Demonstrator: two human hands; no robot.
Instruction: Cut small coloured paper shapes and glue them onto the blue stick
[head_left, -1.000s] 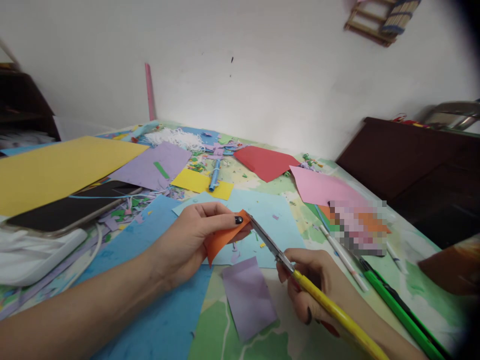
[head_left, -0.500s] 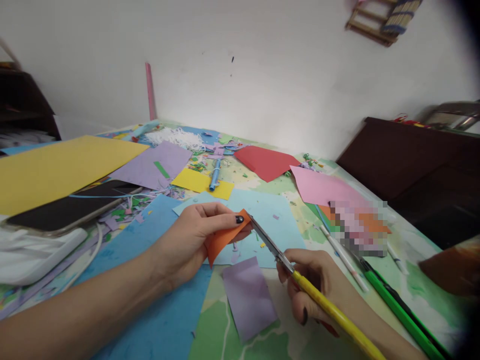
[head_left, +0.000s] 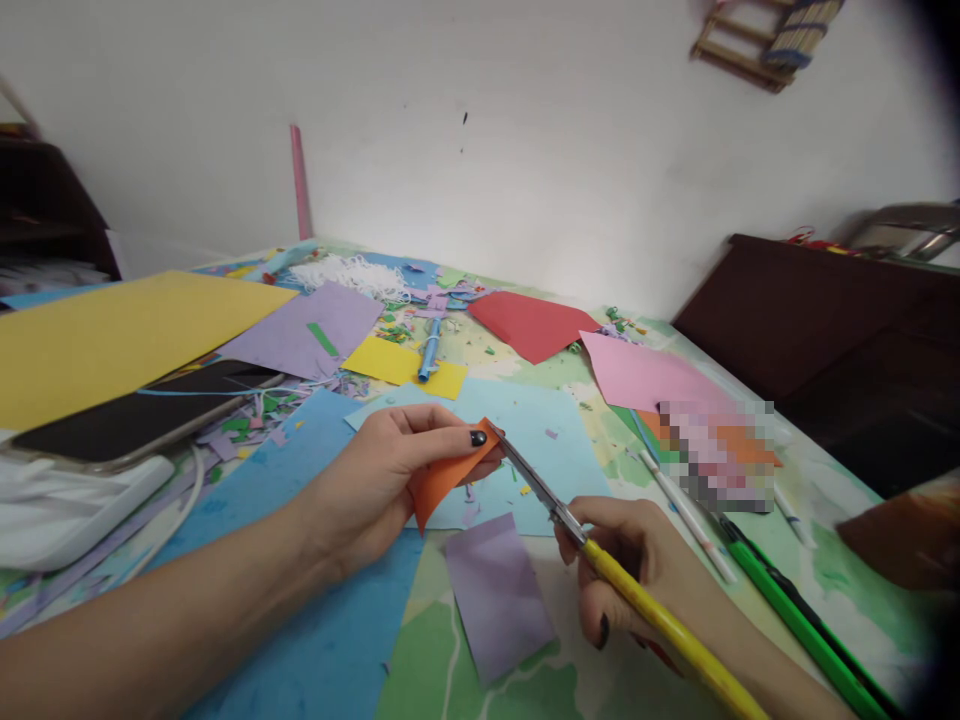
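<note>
My left hand (head_left: 405, 460) pinches a small folded piece of orange paper (head_left: 446, 484) between thumb and fingers, above a light blue sheet (head_left: 559, 410). In my right hand (head_left: 630, 560) is a pair of scissors (head_left: 544, 490) with narrow metal blades and a long yellow handle. The blade tips meet the upper right edge of the orange paper, by the left fingertips; whether paper lies between them I cannot tell. Below the hands a purple paper rectangle (head_left: 499, 598) lies on the patterned tabletop. A darker blue sheet (head_left: 300, 600) is under my left forearm.
A phone (head_left: 142, 415) and a white plastic object (head_left: 67, 510) lie left, near yellow card (head_left: 127, 330) and paper scraps. Red paper (head_left: 532, 325), pink paper (head_left: 652, 370) and a rolled blue piece (head_left: 429, 350) lie farther back. A green cutter (head_left: 802, 610) lies right.
My right thumb has shifted slightly left on the scissors. The left hand and the orange paper have stayed almost still.
</note>
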